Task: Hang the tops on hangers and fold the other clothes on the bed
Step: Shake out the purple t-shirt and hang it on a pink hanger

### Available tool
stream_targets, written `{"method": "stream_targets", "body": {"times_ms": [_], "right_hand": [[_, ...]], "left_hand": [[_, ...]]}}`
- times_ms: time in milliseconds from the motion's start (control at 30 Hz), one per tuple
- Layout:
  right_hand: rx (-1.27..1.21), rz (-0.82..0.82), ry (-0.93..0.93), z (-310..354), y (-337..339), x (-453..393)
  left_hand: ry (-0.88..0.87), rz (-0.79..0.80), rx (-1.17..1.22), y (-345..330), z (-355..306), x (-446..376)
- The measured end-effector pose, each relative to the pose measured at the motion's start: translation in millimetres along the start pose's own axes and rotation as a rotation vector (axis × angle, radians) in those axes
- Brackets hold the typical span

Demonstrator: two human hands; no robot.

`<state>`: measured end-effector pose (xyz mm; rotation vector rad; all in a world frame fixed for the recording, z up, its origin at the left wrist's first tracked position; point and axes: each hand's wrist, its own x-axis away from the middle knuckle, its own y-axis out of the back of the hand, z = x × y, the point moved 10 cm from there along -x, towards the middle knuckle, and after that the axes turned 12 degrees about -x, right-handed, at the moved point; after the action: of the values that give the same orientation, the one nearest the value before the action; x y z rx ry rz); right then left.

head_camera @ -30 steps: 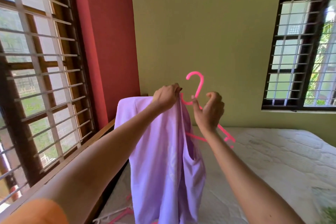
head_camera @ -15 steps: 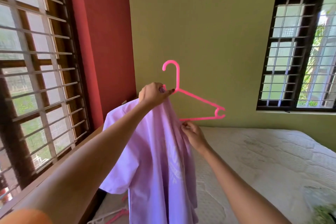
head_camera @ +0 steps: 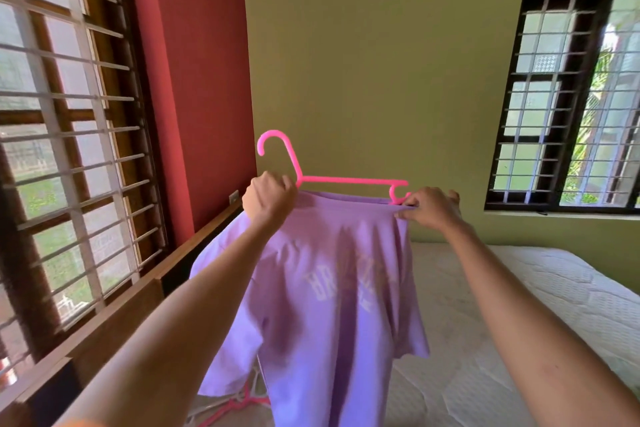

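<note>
A lilac T-shirt (head_camera: 332,305) with pale mirrored lettering hangs in the air over the bed. A pink plastic hanger (head_camera: 346,179) sits partly inside its neck, its hook and right arm showing above the fabric. My left hand (head_camera: 268,199) grips the shirt's left shoulder and the hanger near the base of the hook. My right hand (head_camera: 427,206) pinches the shirt's neckline at the hanger's right end, stretching the fabric sideways.
Below the shirt lies a white quilted mattress (head_camera: 519,305). More hangers (head_camera: 239,407), pink and white, lie on it under the hem. A wooden bed frame (head_camera: 138,298) runs along the left barred window (head_camera: 62,149). A second window (head_camera: 571,97) is at right.
The hanger's right arm has levelled out. My right hand has risen from the shirt's front to the hanger's right end, and the shirt is now spread wide, showing its lettering.
</note>
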<state>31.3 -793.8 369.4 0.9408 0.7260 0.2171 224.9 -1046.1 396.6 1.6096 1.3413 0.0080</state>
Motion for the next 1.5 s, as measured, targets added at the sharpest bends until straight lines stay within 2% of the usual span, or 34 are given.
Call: {"method": "stream_targets", "body": {"times_ms": [200, 367, 500, 600, 667, 700, 767, 800, 867, 933, 1000, 1067, 1100, 1167, 1233, 1367, 1500], "right_hand": [[0.275, 0.109, 0.072, 8.6, -6.6, -0.2], [0.298, 0.065, 0.049, 3.2, -5.6, -2.6], [0.231, 0.061, -0.083, -10.3, -7.4, -4.7], [0.089, -0.109, -0.198, -14.2, 17.7, -6.4], [0.053, -0.222, -0.185, -5.5, 32.4, -9.9], [0.075, -0.24, -0.115, 5.2, 33.2, -11.6], [0.053, -0.202, 0.148, 40.8, 22.3, -10.4], [-0.067, -0.152, 0.29, 59.6, 12.1, -5.7], [-0.366, -0.014, 0.412, 87.9, -5.1, 7.7], [-0.565, -0.004, 0.383, 93.7, -7.2, 9.4], [-0.605, -0.14, 0.328, 86.7, 4.4, 6.1], [-0.316, -0.291, 0.302, 75.5, 13.4, 2.8], [-0.137, -0.302, 0.286, 72.1, 12.4, 0.4], [0.019, -0.161, 0.194, 62.9, -2.5, -3.5], [0.025, -0.059, 0.157, 63.9, -15.8, -1.2], [-0.038, -0.001, 0.147, 85.6, -29.4, -2.6], [-0.075, 0.035, 0.065, 88.3, -28.7, -9.9]], "left_hand": [[-0.21, -0.077, -0.124, 1.0, -12.3, -3.2], [-0.309, -0.094, -0.201, 0.0, -26.2, -3.4], [-0.381, -0.117, -0.234, 2.1, -43.7, -7.9], [-0.533, -0.116, -0.27, -7.6, -54.2, 3.1], [-0.616, -0.104, -0.292, -21.8, -54.4, 14.5], [-0.567, -0.091, -0.269, -23.0, -50.2, 12.6], [-0.36, -0.063, -0.187, -19.2, -35.4, -2.4], [-0.245, -0.048, -0.133, -16.3, -26.9, -11.2], [-0.093, -0.013, -0.02, -12.3, -14.6, -20.9], [-0.061, -0.002, 0.043, -11.7, -14.1, -20.7], [-0.083, 0.016, 0.076, -15.9, -17.1, -19.7], [-0.103, 0.018, 0.098, -15.4, -18.9, -21.1], [-0.104, 0.02, 0.112, -14.9, -18.7, -23.5], [-0.104, 0.021, 0.136, -12.5, -18.8, -27.0], [-0.108, 0.021, 0.137, -9.4, -20.3, -27.7], [-0.169, 0.085, 0.143, -17.9, -33.4, -19.9], [-0.371, 0.19, 0.263, -25.6, -42.9, -19.5]]}}
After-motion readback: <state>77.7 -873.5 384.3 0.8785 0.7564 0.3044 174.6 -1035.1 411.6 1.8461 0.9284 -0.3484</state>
